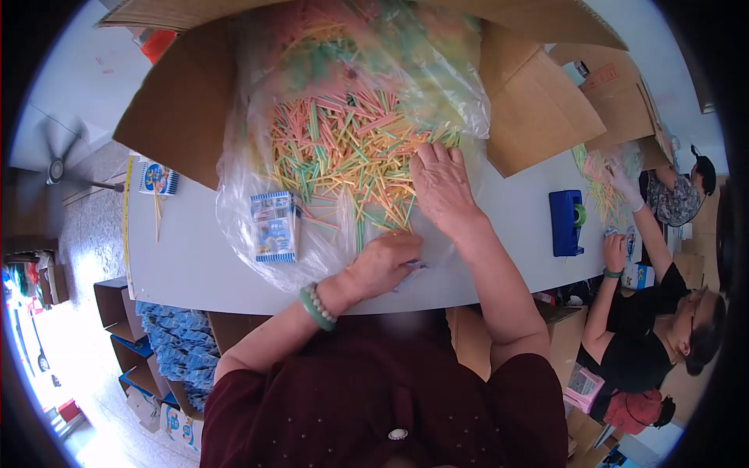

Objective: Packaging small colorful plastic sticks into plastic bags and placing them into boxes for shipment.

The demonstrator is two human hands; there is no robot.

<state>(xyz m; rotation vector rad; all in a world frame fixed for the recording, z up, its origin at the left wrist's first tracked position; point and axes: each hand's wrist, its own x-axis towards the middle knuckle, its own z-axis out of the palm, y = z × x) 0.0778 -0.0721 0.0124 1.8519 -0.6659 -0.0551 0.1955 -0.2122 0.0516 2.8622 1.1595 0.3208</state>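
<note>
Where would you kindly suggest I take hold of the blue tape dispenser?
Probably the tape dispenser is best held around its long blue body, coming from the left: the green tape roll shows along its right side, away from there.

The heaped sticks look dry and matt, against a bag of thin, clear plastic, wrinkled and glossy where light strikes. Around it, the box flap is plain matt brown cardboard. The small packet wears a slick printed film. Beneath, the table is smooth with a soft sheen; the tape dispenser looks like hard plastic, the bangle polished, the shirt soft, matt cloth.
</note>
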